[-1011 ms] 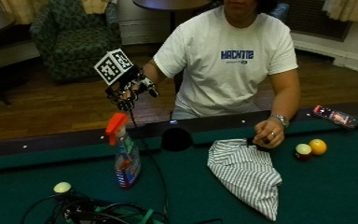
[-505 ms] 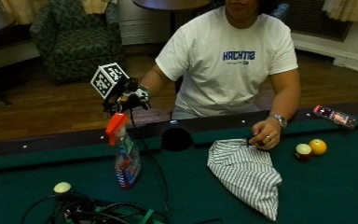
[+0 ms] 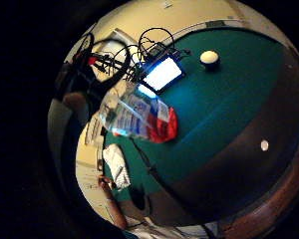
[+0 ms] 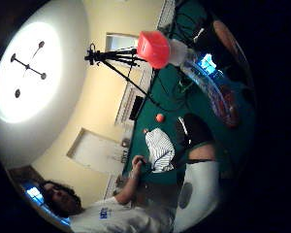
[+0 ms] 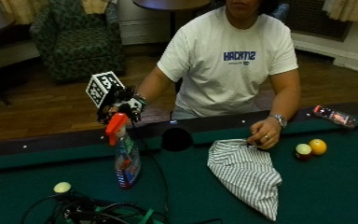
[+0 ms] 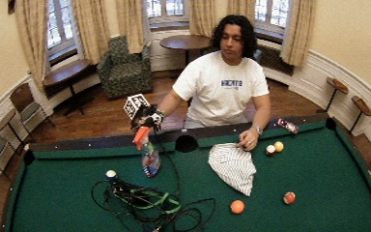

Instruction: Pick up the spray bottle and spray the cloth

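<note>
The spray bottle (image 5: pixel 126 158) is seen standing upright on the green felt of the pool table (image 5: pixel 328 196), just inside the near rail and beside the dark side pocket (image 5: pixel 177 139). The gloved right hand (image 5: pixel 122 108) is held directly above and behind the bottle's orange trigger head (image 5: pixel 116 127); whether the fingers touch the head, and whether they are curled or spread, cannot be told, since they are masked by the head and the gear on the glove. In the palm views the bottle is shown close to the palm, its label and orange head filling much of each view.

What the clear bottle holds cannot be made out.

The striped cloth (image 5: pixel 246 172) is laid flat on the felt on the far side of the pocket from the bottle, its top corner pinned under the person's bare hand (image 5: pixel 263 136). Two balls (image 5: pixel 310 149) rest just beyond that hand. A white ball (image 5: pixel 62 187) and a tangle of cables (image 5: pixel 98 213) lie near the bottle's base.
</note>
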{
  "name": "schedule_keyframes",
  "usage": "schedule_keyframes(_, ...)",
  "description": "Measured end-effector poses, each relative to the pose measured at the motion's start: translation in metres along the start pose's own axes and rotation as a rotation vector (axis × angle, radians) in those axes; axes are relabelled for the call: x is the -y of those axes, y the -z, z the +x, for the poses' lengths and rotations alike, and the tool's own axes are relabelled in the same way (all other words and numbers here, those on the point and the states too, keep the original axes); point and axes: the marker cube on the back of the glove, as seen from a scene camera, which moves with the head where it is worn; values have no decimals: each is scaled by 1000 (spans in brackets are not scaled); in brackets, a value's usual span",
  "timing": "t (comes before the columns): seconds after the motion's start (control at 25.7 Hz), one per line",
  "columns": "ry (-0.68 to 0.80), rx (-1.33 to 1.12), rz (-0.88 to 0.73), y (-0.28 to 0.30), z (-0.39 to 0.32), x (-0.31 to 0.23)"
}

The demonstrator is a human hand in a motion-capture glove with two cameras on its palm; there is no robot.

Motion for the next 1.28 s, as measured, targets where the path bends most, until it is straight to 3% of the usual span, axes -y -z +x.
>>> schedule_keyframes(0.39, 5, -18, 47, -15, -12, 29)
schedule_keyframes(1.28, 44, 169, 74, -8, -12, 21)
